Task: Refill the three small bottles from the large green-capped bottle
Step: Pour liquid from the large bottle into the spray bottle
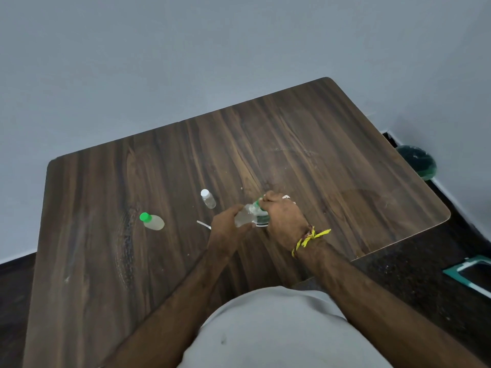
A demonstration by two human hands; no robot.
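Near the wooden surface point(318, 144) centre, left hand point(228, 224) grips a clear bottle point(245, 216), right hand point(281, 216) pinches its green cap point(258, 203); white-capped bottle point(208, 199) at 11 o'clock, green-capped bottle point(152, 221) at 9 o'clock.

Dark wood-grain table point(318, 144) with slight sheen, clear glossy plastic bottles point(210, 200), smooth green plastic cap point(144, 217), yellow thread wristband point(309, 239)

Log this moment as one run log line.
left hand: grips clear plastic bottle | right hand: on its green cap | white-capped small bottle: standing
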